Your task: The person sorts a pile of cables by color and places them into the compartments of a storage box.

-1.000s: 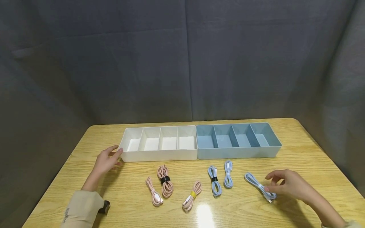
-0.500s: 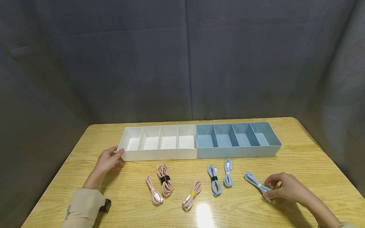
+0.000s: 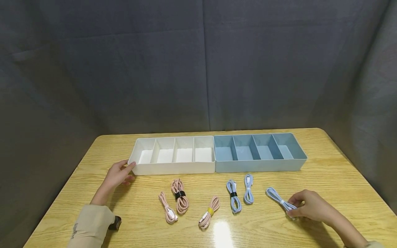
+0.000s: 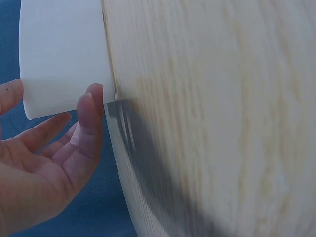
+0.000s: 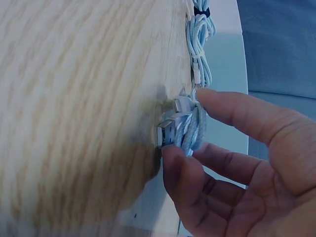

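Observation:
In the head view, my left hand (image 3: 116, 175) touches the near left corner of the white divided box (image 3: 175, 168). Its relaxed fingers lie about the box's end wall (image 4: 64, 54) in the left wrist view. At the right, my right hand (image 3: 313, 205) pinches the near end of a coiled light-blue USB cable (image 3: 274, 195) between thumb and fingers. The right wrist view shows that cable's metal plugs (image 5: 165, 134) sticking out beside the fingertips. Its far end lies toward the boxes, apparently on the table.
A blue divided box (image 3: 260, 166) abuts the white one. Two more coiled blue cables, one black-banded (image 3: 233, 196) and one plain (image 3: 248, 189), lie before it. Three pink cables, one white-plugged (image 3: 167, 208), one black-banded (image 3: 180, 197) and one yellow-banded (image 3: 209, 212), lie further left.
My right hand has moved slightly left and closed its fingers on the blue cable's near end. The left hand has shifted slightly right against the white box's corner.

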A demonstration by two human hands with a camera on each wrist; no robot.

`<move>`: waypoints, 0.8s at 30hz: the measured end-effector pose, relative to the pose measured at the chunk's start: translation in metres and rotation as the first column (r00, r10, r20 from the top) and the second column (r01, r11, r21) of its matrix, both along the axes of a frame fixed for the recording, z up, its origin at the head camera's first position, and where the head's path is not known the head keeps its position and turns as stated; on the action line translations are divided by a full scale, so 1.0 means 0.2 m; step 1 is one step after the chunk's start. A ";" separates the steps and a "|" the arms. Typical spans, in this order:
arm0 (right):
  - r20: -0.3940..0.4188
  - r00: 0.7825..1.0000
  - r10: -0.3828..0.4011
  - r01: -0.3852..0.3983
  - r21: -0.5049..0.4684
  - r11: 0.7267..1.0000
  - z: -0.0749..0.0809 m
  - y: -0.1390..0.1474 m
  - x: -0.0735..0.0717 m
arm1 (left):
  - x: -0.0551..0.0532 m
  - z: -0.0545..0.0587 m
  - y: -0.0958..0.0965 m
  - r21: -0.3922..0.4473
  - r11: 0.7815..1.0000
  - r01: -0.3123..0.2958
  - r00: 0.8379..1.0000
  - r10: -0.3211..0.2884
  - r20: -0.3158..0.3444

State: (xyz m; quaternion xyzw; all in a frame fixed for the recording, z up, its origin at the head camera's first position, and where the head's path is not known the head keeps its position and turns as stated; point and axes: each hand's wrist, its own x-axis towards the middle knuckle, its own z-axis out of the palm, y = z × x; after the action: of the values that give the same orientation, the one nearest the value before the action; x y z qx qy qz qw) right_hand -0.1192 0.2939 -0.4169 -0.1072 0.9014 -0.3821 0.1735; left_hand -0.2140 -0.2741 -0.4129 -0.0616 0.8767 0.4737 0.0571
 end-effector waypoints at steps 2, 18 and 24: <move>0.009 1.000 -0.005 0.005 -0.015 1.000 0.00 0.00 0.00 | 0.00 0.00 0.00 0.007 1.000 -0.003 1.000 0.003 0.003; -0.026 1.000 0.017 -0.020 -0.109 0.994 0.05 -0.05 -0.03 | -0.01 -0.01 0.00 0.035 0.999 -0.015 1.000 0.015 0.000; -0.069 0.997 0.021 -0.030 -0.127 0.991 0.08 -0.07 -0.06 | 0.00 -0.01 -0.01 0.046 0.999 -0.005 1.000 0.005 0.003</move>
State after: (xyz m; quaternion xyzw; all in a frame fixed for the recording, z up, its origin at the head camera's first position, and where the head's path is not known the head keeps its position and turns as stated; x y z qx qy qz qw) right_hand -0.1302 0.2795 -0.4010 -0.1424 0.8789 -0.4331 0.1404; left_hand -0.2147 -0.2753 -0.4145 -0.0630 0.8653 0.4938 0.0585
